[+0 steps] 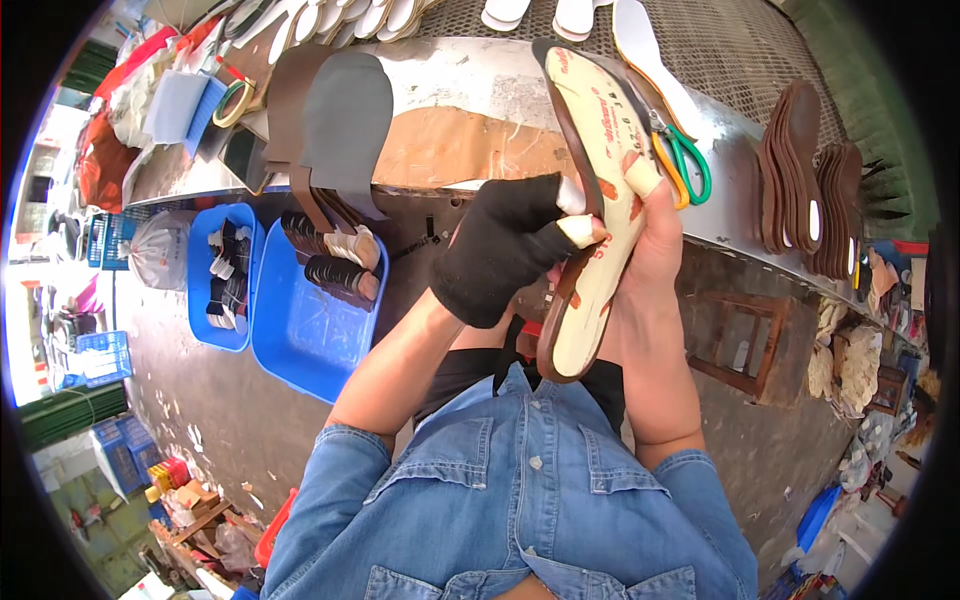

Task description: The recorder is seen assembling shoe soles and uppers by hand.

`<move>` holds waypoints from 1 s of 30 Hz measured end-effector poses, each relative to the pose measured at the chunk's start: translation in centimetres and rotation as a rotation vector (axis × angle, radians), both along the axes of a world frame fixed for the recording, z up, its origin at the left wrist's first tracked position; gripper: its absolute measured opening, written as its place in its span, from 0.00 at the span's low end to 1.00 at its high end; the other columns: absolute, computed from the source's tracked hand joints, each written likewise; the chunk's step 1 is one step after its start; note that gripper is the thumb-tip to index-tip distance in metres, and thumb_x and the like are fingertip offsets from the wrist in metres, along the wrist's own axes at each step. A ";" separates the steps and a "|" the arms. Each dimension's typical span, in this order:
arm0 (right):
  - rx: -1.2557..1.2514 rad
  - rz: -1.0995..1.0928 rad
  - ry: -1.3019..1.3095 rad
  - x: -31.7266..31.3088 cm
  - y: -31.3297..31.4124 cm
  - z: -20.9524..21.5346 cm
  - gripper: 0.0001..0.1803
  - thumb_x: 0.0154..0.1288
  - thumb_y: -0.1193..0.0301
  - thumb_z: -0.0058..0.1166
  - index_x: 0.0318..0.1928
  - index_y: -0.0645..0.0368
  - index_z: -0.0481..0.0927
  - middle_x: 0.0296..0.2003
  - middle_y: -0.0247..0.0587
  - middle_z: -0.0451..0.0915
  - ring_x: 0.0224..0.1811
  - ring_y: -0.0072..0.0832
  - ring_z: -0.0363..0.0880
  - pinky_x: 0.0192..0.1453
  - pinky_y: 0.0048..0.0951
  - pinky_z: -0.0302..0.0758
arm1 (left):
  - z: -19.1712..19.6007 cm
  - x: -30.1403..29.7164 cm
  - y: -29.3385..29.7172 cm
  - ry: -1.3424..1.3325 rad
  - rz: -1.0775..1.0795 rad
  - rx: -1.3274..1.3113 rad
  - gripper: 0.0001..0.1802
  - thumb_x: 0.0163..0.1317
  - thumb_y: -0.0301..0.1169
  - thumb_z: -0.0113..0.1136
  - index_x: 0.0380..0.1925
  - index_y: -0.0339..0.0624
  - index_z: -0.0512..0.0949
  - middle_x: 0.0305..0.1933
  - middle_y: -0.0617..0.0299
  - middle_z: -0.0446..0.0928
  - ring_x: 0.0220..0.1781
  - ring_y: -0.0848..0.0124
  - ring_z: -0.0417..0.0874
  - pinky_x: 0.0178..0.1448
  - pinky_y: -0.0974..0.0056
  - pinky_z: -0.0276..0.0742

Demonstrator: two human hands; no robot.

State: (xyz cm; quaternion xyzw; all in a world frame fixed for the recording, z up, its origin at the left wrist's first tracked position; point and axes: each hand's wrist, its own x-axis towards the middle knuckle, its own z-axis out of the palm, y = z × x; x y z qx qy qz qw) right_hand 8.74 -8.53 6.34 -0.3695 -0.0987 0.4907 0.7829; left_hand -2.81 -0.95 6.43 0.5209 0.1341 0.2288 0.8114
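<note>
A shoe insole (602, 130) is held up over the bench edge, its cream underside with red print facing me. A dark brown layer shows along its left edge and heel. My left hand (505, 245), in a black fingerless glove with pale coverings on the fingertips, pinches that left edge near the middle. My right hand (655, 235), ungloved with a pale wrap on the thumb, grips the insole from the right side, thumb on the cream face. Scissors (690, 165) with green and yellow handles lie just beyond my right thumb, beside a white insole (652, 55).
Brown and grey sole-shaped sheets (345, 115) overhang the metal bench (440, 65) at left. Stacks of brown insoles (795, 165) stand at right. Below left are blue bins (310, 335) holding bundled pieces. A wooden frame (745, 340) sits under the bench at right.
</note>
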 end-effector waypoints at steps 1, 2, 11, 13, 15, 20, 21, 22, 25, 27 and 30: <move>-0.013 -0.065 -0.116 -0.1 0.1 0.1 0.25 0.62 0.54 0.47 0.47 0.63 0.73 0.33 0.42 0.78 0.29 0.24 0.78 0.25 0.26 0.77 | 0.5 -0.1 0.1 0.067 0.010 0.133 0.06 0.60 0.28 0.59 0.32 0.35 0.78 0.27 0.63 0.79 0.27 0.76 0.78 0.33 0.71 0.73; -0.027 -0.129 -0.231 -0.2 0.2 0.0 0.25 0.62 0.55 0.47 0.50 0.63 0.72 0.37 0.41 0.77 0.33 0.21 0.78 0.28 0.24 0.77 | 0.8 -0.1 0.1 0.134 0.020 0.266 0.09 0.62 0.30 0.58 0.33 0.34 0.79 0.28 0.62 0.80 0.28 0.74 0.79 0.34 0.69 0.74; 0.001 -0.319 -0.745 1.3 1.3 -4.0 0.22 0.62 0.70 0.46 0.54 0.70 0.69 0.44 0.44 0.75 0.45 0.32 0.74 0.54 0.29 0.68 | -1.9 0.0 -2.5 0.125 0.239 0.207 0.20 0.69 0.36 0.47 0.56 0.37 0.70 0.43 0.53 0.80 0.43 0.70 0.80 0.48 0.66 0.73; -0.160 -0.555 -1.366 1.6 2.1 -4.6 0.23 0.65 0.67 0.46 0.55 0.71 0.68 0.41 0.47 0.75 0.43 0.35 0.75 0.52 0.29 0.69 | -3.4 0.0 -1.4 0.258 0.175 0.188 0.26 0.72 0.40 0.45 0.65 0.41 0.60 0.44 0.60 0.76 0.42 0.75 0.76 0.45 0.71 0.73; -0.147 -0.612 -1.483 1.1 2.3 -3.6 0.21 0.65 0.67 0.50 0.54 0.70 0.71 0.40 0.48 0.74 0.43 0.36 0.75 0.50 0.31 0.70 | -5.2 0.4 -0.5 0.246 0.279 0.202 0.22 0.68 0.36 0.49 0.61 0.41 0.67 0.43 0.53 0.79 0.41 0.67 0.81 0.45 0.64 0.74; -0.203 -0.423 -1.291 -1.0 2.3 -1.5 0.10 0.55 0.78 0.61 0.38 0.66 0.79 0.31 0.40 0.78 0.31 0.26 0.77 0.37 0.26 0.74 | -4.6 0.0 0.9 0.436 0.407 0.869 0.25 0.65 0.34 0.50 0.63 0.57 0.65 0.33 0.48 0.73 0.33 0.53 0.79 0.38 0.56 0.75; -0.222 -0.378 -1.105 -1.2 2.4 -1.2 0.08 0.54 0.79 0.62 0.35 0.66 0.78 0.27 0.37 0.79 0.27 0.22 0.77 0.33 0.23 0.74 | -4.5 -0.1 0.9 0.468 0.435 0.924 0.25 0.65 0.34 0.50 0.63 0.58 0.65 0.33 0.48 0.73 0.33 0.53 0.79 0.37 0.56 0.75; -0.221 -0.377 -1.106 -1.2 2.5 -1.0 0.08 0.54 0.79 0.62 0.35 0.66 0.78 0.27 0.37 0.79 0.27 0.22 0.77 0.33 0.23 0.74 | -4.5 -0.2 0.9 0.469 0.437 0.923 0.25 0.65 0.34 0.50 0.63 0.58 0.65 0.33 0.48 0.73 0.33 0.53 0.79 0.37 0.56 0.75; -0.241 -0.266 -0.842 -0.8 2.6 -1.0 0.06 0.54 0.79 0.63 0.30 0.64 0.77 0.22 0.33 0.79 0.23 0.16 0.76 0.28 0.20 0.73 | -4.5 -0.4 1.0 0.524 0.438 0.989 0.25 0.65 0.34 0.51 0.63 0.59 0.65 0.32 0.48 0.73 0.32 0.52 0.79 0.37 0.55 0.75; -0.250 -0.158 -1.043 -0.2 2.4 -1.9 0.07 0.56 0.78 0.62 0.31 0.65 0.76 0.23 0.33 0.79 0.24 0.15 0.76 0.29 0.20 0.73 | -4.6 -0.3 1.3 0.513 0.467 1.006 0.26 0.64 0.33 0.51 0.63 0.58 0.66 0.32 0.47 0.74 0.33 0.52 0.80 0.37 0.55 0.75; -0.202 -0.131 -1.045 0.0 2.4 -2.1 0.07 0.58 0.77 0.60 0.30 0.65 0.75 0.23 0.33 0.78 0.24 0.15 0.76 0.30 0.19 0.72 | -4.9 -0.5 1.4 0.406 0.471 0.948 0.26 0.64 0.32 0.52 0.63 0.53 0.66 0.33 0.47 0.77 0.33 0.52 0.81 0.37 0.57 0.75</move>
